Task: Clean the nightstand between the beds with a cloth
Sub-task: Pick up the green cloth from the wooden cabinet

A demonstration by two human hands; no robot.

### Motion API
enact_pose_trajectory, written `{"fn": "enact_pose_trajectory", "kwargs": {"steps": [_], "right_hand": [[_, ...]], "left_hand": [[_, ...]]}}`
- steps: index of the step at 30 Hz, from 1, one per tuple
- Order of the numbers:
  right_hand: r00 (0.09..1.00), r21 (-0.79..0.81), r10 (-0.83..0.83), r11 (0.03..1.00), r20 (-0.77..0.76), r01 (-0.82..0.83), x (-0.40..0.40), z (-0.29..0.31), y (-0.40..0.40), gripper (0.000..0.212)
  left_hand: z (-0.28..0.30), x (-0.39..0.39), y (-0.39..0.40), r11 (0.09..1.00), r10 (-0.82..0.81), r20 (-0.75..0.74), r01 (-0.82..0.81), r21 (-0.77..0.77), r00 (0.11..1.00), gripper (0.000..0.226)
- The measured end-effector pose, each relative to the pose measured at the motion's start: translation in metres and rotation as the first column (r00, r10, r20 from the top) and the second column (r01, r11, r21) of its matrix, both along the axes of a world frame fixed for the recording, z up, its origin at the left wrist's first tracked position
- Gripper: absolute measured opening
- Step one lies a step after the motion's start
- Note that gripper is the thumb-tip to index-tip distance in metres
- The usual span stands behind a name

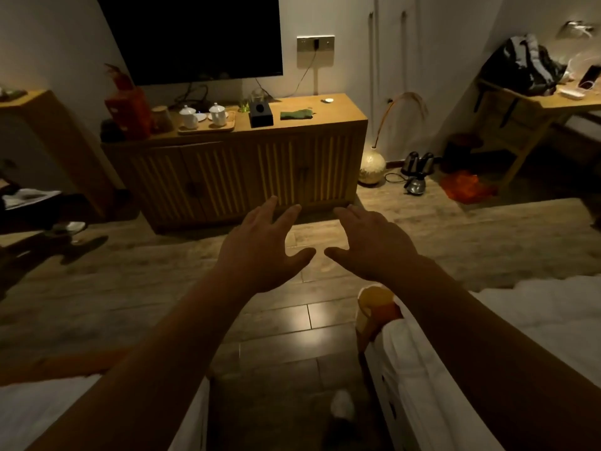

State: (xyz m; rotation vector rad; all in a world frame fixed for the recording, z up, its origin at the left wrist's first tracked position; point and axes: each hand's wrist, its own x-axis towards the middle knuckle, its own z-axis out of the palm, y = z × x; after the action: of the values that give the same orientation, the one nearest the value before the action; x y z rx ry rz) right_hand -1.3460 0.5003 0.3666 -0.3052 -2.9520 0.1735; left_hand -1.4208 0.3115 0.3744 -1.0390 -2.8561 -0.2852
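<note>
A green cloth (296, 113) lies flat on top of the wooden cabinet (338, 131) under the TV, right of a black tissue box (260, 114). My left hand (260, 249) and my right hand (370, 245) are stretched out side by side in mid-air above the floor, palms down, fingers spread, holding nothing. Both hands are well short of the cabinet and the cloth. I stand in the aisle between two white beds; the nightstand is out of view.
A white bed (29, 405) lies at the lower left and another bed (520, 336) at the lower right. On the cabinet stand a tea tray with cups (205, 120) and a red extinguisher (130, 109). A vase (371, 166) and kettles (418, 172) sit on the floor at right.
</note>
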Motion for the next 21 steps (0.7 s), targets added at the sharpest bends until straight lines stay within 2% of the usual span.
{"fn": "enact_pose_trajectory", "kwargs": {"steps": [13,21], "right_hand": [[0.998,-0.019,0.050,0.999,0.028,-0.050,-0.252,-0.007,0.152,0.069],[0.996,-0.020,0.046,0.999,0.072,-0.045,-0.394,-0.013,0.207,0.070]], "left_hand": [[-0.007,-0.249,0.142,0.997,0.069,0.007,-0.069,0.024,0.998,0.084],[-0.026,-0.392,0.194,0.997,0.066,0.031,-0.067,0.039,0.997,0.083]]}}
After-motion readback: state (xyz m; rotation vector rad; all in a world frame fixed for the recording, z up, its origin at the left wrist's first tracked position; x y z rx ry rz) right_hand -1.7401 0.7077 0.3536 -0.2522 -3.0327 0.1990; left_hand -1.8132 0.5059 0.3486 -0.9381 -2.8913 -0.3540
